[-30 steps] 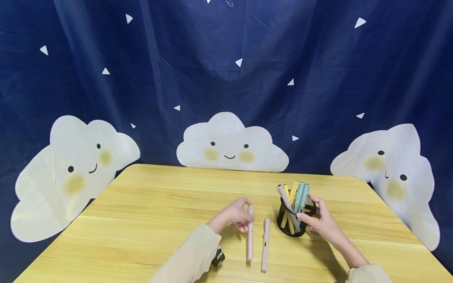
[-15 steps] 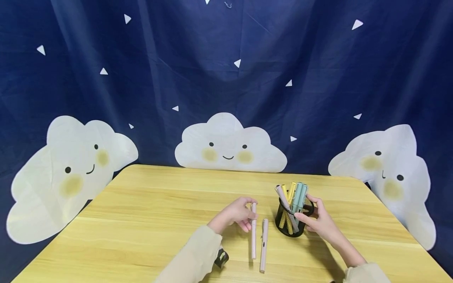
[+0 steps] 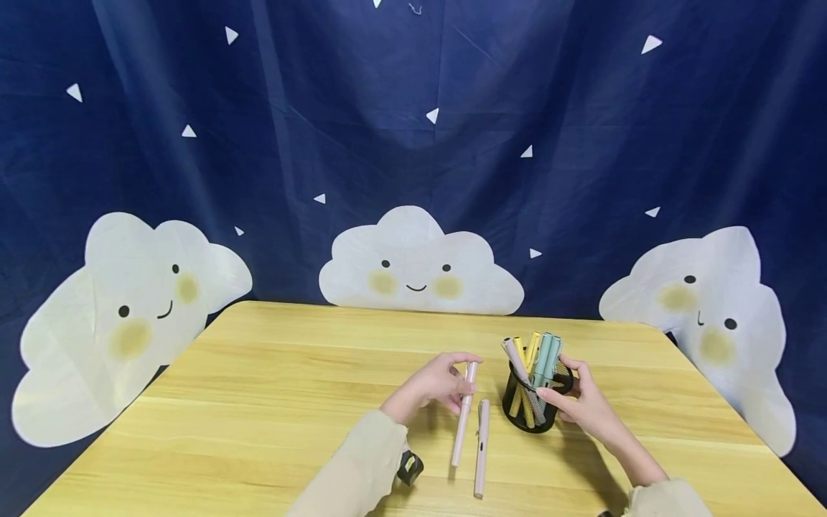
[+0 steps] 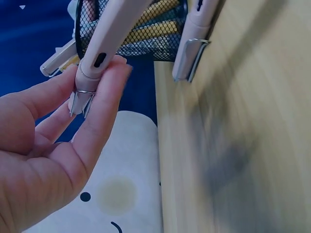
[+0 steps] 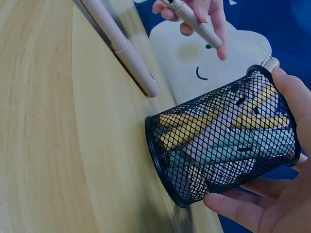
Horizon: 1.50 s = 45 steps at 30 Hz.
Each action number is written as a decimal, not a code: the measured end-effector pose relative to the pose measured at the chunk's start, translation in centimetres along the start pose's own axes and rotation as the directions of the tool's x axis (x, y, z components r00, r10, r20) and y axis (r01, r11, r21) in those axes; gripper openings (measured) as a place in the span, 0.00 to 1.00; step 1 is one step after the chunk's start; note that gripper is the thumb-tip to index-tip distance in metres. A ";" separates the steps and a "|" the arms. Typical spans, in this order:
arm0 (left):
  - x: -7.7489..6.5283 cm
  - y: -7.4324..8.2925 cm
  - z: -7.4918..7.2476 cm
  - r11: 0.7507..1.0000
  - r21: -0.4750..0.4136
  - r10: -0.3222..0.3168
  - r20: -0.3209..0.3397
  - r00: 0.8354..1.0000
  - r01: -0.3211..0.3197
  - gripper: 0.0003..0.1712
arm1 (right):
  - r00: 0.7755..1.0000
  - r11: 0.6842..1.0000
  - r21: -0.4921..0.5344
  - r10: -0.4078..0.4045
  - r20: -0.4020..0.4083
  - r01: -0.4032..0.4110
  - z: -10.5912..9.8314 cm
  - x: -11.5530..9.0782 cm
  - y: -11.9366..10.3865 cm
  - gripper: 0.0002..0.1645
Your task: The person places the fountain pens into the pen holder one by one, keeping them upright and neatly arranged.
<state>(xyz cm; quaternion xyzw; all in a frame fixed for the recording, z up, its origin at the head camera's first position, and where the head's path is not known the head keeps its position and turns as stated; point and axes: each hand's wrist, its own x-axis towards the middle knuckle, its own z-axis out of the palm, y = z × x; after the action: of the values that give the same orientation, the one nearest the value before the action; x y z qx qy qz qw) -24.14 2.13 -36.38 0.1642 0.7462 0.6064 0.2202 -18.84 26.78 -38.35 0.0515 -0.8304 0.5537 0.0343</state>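
Note:
My left hand [image 3: 436, 383] pinches a pale pink pen [image 3: 461, 431] near its clip end. The pen slants over the table, its far end pointing down toward me; in the left wrist view the thumb and fingers close around the cap. A second pale pink pen [image 3: 482, 452] lies on the table just to the right. Further right, my right hand [image 3: 586, 406] grips a black mesh pen holder [image 3: 509, 403] from its right side, thumb at the rim. Upright inside are yellow pens [image 3: 533, 350], teal pens [image 3: 549, 355] and a pink pen [image 3: 515, 353].
The light wooden table [image 3: 291, 380] reaches back to a dark blue curtain [image 3: 413, 100] printed with white clouds [image 3: 423, 244]. A black device [image 3: 410, 468] sits at the left sleeve cuff.
My left hand has moved up and right toward the pen holder, carrying the pen. The pen has gone from nearly straight to slanted. My right hand stays on the holder.

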 end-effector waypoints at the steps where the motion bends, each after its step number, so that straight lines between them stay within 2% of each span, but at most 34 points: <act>1: 0.0 0.0 0.0 1.000 -0.004 0.000 0.001 1.000 0.000 0.30 | 1.000 1.000 -0.003 0.004 0.001 -0.004 0.0 0.0 0.0 0.45; 7: 0.1 0.3 0.3 0.999 -0.025 0.024 -0.004 1.000 -0.025 0.29 | 0.999 0.999 0.009 0.045 -0.008 -0.045 0.0 -0.1 -0.3 0.44; 14: 0.3 0.7 0.6 0.998 -0.038 0.056 0.001 0.998 -0.056 0.29 | 0.999 0.999 0.018 0.043 -0.003 -0.043 0.1 -0.1 -0.2 0.45; 24: 0.9 1.1 0.5 0.986 -0.077 0.148 0.033 0.988 -0.145 0.17 | 0.999 0.999 0.008 0.039 -0.004 -0.039 0.0 -0.1 -0.2 0.45; 34: 1.1 1.4 0.7 0.977 -0.091 0.192 0.001 0.981 -0.192 0.19 | 0.999 0.999 0.001 0.040 -0.010 -0.040 0.0 -0.2 -0.2 0.45; 45: 1.2 2.6 1.1 0.965 -0.138 0.220 -0.048 0.974 -0.225 0.18 | 0.999 0.999 0.008 0.036 -0.016 -0.036 0.1 0.0 -0.3 0.44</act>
<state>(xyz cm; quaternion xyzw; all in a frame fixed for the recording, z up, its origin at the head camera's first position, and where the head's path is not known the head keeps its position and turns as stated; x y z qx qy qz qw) -24.66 4.22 -34.21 0.2210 0.6812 0.6817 0.1500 -18.76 26.60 -38.13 0.0322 -0.8287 0.5579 0.0308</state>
